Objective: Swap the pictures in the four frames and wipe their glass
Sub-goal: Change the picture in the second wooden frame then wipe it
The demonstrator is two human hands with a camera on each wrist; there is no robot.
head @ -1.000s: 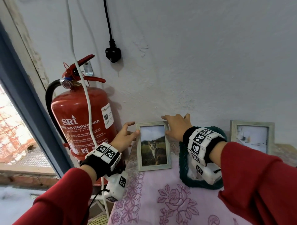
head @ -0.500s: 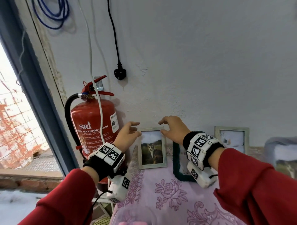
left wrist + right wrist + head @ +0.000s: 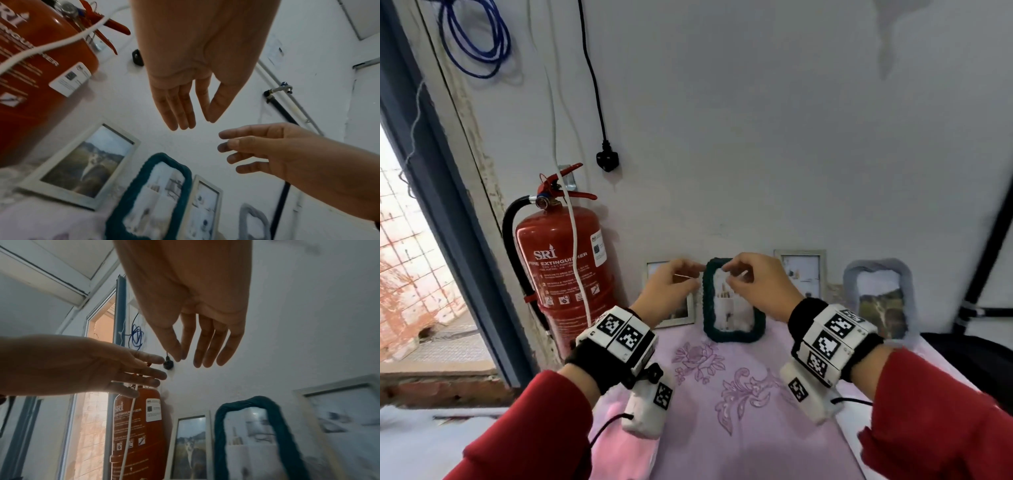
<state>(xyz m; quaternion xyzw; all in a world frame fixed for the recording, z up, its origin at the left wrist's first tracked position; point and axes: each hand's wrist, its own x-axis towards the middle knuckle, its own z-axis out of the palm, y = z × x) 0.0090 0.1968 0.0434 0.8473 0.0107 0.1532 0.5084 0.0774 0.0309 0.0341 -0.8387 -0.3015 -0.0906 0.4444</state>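
Observation:
Four picture frames lean on the wall at the back of the pink-clothed table [image 3: 739,431]. From the left they are a white frame with a cat picture [image 3: 679,317], a teal knitted frame [image 3: 732,334], a second white frame [image 3: 802,274] and a grey knitted frame [image 3: 880,294]. My left hand [image 3: 688,277] hovers in front of the cat frame's top and covers it. My right hand [image 3: 736,278] hovers before the teal frame's top. In the wrist views the left hand [image 3: 191,124] and right hand [image 3: 188,361] have straight fingers and hold nothing, above the teal frame [image 3: 152,162].
A red fire extinguisher [image 3: 561,267] hangs on the wall just left of the table, with a white cable across it. Above it dangles a black plug [image 3: 606,161]. A window frame [image 3: 448,205] fills the far left. Something dark [image 3: 969,359] lies at the table's right edge.
Both hands have let go of the cat frame, risen and drifted right, and now hover close together by the teal frame's top. The head view has pulled back, showing all the frames.

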